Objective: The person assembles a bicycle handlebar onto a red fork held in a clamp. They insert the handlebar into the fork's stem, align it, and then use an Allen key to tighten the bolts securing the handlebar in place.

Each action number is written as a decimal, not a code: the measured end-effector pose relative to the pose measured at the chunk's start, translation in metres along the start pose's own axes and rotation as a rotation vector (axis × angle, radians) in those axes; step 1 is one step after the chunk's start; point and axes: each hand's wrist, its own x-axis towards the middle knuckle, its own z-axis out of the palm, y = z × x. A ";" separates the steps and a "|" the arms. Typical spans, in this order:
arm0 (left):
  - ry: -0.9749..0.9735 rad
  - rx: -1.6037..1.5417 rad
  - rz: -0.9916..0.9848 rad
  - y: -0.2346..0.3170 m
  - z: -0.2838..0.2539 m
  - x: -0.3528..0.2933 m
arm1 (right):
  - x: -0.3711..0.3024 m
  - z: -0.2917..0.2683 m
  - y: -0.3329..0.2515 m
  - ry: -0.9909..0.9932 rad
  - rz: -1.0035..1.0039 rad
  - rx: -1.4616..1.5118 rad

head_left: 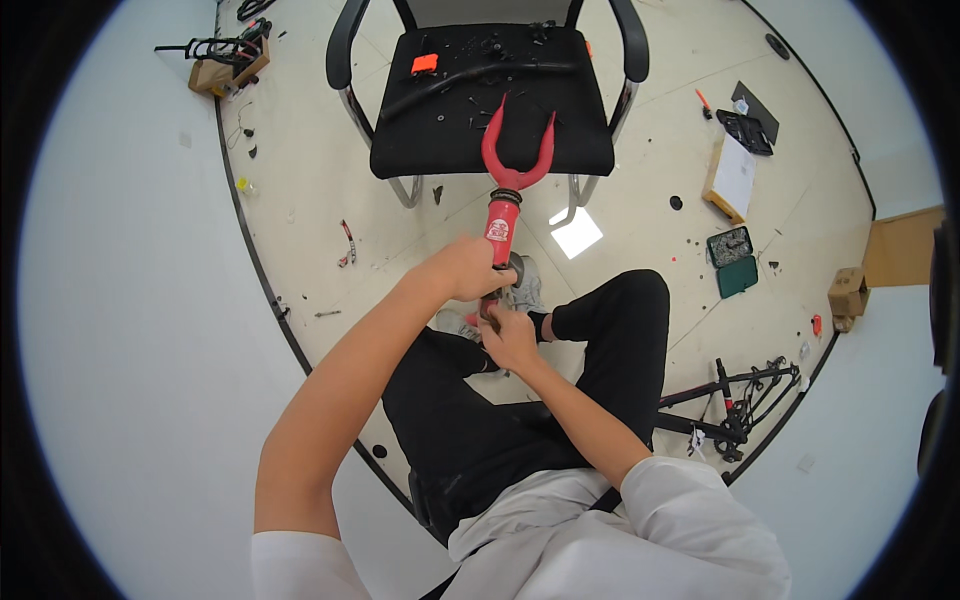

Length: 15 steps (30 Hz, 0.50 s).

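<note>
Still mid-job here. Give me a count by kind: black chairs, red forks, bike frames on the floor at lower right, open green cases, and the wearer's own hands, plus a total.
Black chair: 1
Red fork: 1
Bike frame: 1
Open green case: 1
Left hand and right hand: 2
Total: 6

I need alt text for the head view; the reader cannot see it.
The left hand holds a red two-pronged bicycle fork by its near end, the right hand close below. Beyond is a black cushioned armchair strewn with small parts; a black bicycle frame lies at lower right.
</note>
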 end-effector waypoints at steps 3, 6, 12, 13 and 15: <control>0.016 -0.082 -0.085 0.008 -0.002 0.002 | -0.008 -0.011 -0.003 -0.014 -0.029 0.023; 0.079 -0.135 -0.132 -0.004 0.013 0.012 | -0.009 -0.026 -0.016 -0.094 -0.036 -0.030; 0.124 -0.282 -0.216 0.013 0.013 -0.010 | -0.004 -0.064 -0.033 -0.378 -0.006 -0.192; 0.134 -0.336 -0.215 0.010 0.017 -0.015 | -0.005 -0.068 -0.036 -0.402 -0.034 -0.201; 0.185 -0.421 -0.210 0.013 0.022 -0.024 | -0.009 -0.075 -0.038 -0.446 -0.089 -0.224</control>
